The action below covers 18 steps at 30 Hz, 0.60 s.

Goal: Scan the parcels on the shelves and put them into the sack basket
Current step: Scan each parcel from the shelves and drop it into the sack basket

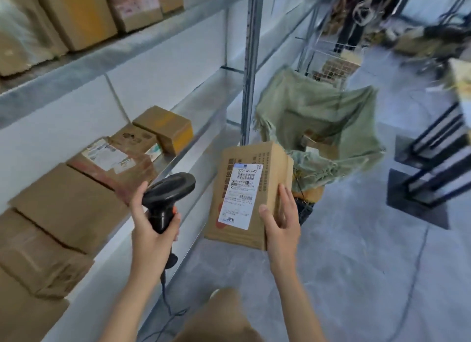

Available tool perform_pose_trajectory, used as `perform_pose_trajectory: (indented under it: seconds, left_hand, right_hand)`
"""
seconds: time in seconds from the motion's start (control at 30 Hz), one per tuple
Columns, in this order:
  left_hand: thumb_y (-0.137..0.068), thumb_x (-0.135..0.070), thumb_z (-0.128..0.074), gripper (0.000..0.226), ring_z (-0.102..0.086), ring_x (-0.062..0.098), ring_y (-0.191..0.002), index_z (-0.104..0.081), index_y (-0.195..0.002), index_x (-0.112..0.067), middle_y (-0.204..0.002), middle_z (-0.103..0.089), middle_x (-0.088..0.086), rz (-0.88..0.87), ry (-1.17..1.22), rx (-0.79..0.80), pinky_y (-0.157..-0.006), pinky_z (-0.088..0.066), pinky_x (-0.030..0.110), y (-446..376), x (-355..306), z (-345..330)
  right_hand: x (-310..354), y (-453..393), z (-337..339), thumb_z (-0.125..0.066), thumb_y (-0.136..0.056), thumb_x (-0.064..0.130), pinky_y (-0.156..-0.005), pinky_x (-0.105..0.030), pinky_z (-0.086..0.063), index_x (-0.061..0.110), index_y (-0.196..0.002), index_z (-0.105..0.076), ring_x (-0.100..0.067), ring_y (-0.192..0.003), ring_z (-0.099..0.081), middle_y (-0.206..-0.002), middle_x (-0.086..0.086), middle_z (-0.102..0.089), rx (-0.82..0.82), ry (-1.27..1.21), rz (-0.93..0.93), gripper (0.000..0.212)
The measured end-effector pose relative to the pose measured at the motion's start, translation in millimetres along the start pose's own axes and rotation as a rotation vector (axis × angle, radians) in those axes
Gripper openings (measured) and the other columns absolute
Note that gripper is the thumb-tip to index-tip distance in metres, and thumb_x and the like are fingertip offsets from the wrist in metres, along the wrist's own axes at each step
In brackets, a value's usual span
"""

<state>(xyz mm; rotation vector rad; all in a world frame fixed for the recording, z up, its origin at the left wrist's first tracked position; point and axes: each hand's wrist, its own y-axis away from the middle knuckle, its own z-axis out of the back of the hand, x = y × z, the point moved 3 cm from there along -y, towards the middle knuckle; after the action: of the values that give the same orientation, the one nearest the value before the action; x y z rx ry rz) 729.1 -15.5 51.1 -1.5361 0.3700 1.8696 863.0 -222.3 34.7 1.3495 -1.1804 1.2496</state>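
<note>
left hand [150, 229] curled round the grip of a black barcode scanner [168, 196], thumb up along its near side, scanner head tilted toward the right and up; a dark cable [165, 290] trailing down from the handle toward the floor. right hand [279, 222] gripping a brown cardboard parcel [252, 188] by its lower right corner, thumb across the front face, fingers laid along the right side. parcel held in the air just right of the scanner, tilted a little, white shipping label [240, 196] facing up toward the camera, barcodes legible on it. behind and to the right of the parcel, a green woven sack [318, 122] draped open over a basket frame, a few cardboard boxes [316, 142] visible down inside. to the left, a metal shelf [183, 117] carrying a row of brown boxes: a small one with an orange side [165, 127] farthest along, a labelled reddish box [112, 163] next, plain larger boxes [68, 206] nearer the camera. upper shelf [102, 58] above with more boxes [79, 12], blurred. grey concrete floor [356, 265] below, a black metal frame [438, 158] standing at the right edge. background beyond the sack too blurred to tell.
</note>
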Motion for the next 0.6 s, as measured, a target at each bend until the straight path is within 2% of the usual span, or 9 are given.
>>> perform_pose_trajectory:
  seconds: [0.1, 0.17, 0.23, 0.33, 0.4, 0.5, 0.6]
  left_hand:
    - [-0.092, -0.003, -0.070, 0.087, -0.063, 0.019, -0.059, -0.029, -0.139, -0.063, -0.090, -0.069, 0.000, -0.003, 0.028, 0.079, -0.062, -0.054, 0.036, -33, 4, -29]
    - [-0.093, -0.003, -0.069, 0.087, -0.063, 0.017, -0.059, -0.028, -0.139, -0.065, -0.090, -0.067, 0.009, -0.014, 0.036, 0.119, -0.063, -0.053, 0.037, -58, 7, -50]
    - [-0.093, -0.004, -0.069, 0.088, -0.065, 0.016, -0.062, -0.027, -0.136, -0.068, -0.101, -0.066, 0.016, -0.033, 0.053, 0.167, -0.064, -0.054, 0.036, -86, 6, -73]
    - [-0.093, -0.007, -0.070, 0.086, -0.067, 0.014, -0.067, -0.027, -0.131, -0.072, -0.115, -0.063, 0.020, -0.055, 0.077, 0.223, -0.063, -0.055, 0.024, -128, 0, -103]
    - [-0.092, -0.005, -0.070, 0.086, -0.066, 0.014, -0.064, -0.028, -0.133, -0.069, -0.113, -0.063, 0.021, -0.071, 0.088, 0.254, -0.061, -0.053, 0.018, -155, -3, -119]
    - [-0.092, -0.005, -0.070, 0.086, -0.065, 0.014, -0.062, -0.029, -0.132, -0.068, -0.108, -0.063, 0.018, -0.095, 0.094, 0.310, -0.060, -0.053, 0.017, -189, -3, -142]
    - [-0.092, -0.006, -0.070, 0.087, -0.065, 0.014, -0.062, -0.028, -0.130, -0.071, -0.101, -0.065, 0.008, -0.093, 0.084, 0.356, -0.061, -0.055, 0.021, -213, 2, -164]
  right_hand:
    - [-8, -25, 7, -0.077, -0.084, 0.033, -0.116, -0.048, -0.038, 0.047, -0.139, -0.050, -0.002, -0.143, -0.036, -0.156, 0.019, -0.037, -0.060, 0.026, -0.019, 0.062]
    - [-14, -45, 6, -0.076, -0.087, 0.028, -0.116, -0.048, -0.038, 0.051, -0.136, -0.050, -0.002, -0.142, -0.038, -0.155, 0.019, -0.038, -0.108, 0.019, -0.051, 0.059]
    - [-21, -67, 2, -0.074, -0.088, 0.027, -0.115, -0.046, -0.040, 0.052, -0.132, -0.051, -0.003, -0.139, -0.041, -0.153, 0.020, -0.040, -0.149, -0.013, -0.097, 0.056]
    - [-26, -96, -11, -0.073, -0.090, 0.026, -0.115, -0.046, -0.039, 0.047, -0.135, -0.051, -0.005, -0.139, -0.042, -0.153, 0.018, -0.040, -0.174, -0.022, -0.161, 0.054]
    - [-27, -114, -20, -0.073, -0.089, 0.027, -0.115, -0.045, -0.040, 0.045, -0.137, -0.051, -0.006, -0.139, -0.041, -0.154, 0.017, -0.039, -0.191, -0.008, -0.191, 0.056]
    - [-30, -140, -30, -0.074, -0.089, 0.028, -0.114, -0.043, -0.041, 0.051, -0.131, -0.050, -0.006, -0.139, -0.042, -0.153, 0.019, -0.040, -0.211, -0.019, -0.213, 0.054]
    - [-39, -160, -32, -0.074, -0.090, 0.027, -0.115, -0.044, -0.041, 0.050, -0.133, -0.051, -0.005, -0.139, -0.042, -0.152, 0.020, -0.040, -0.231, -0.038, -0.245, 0.054]
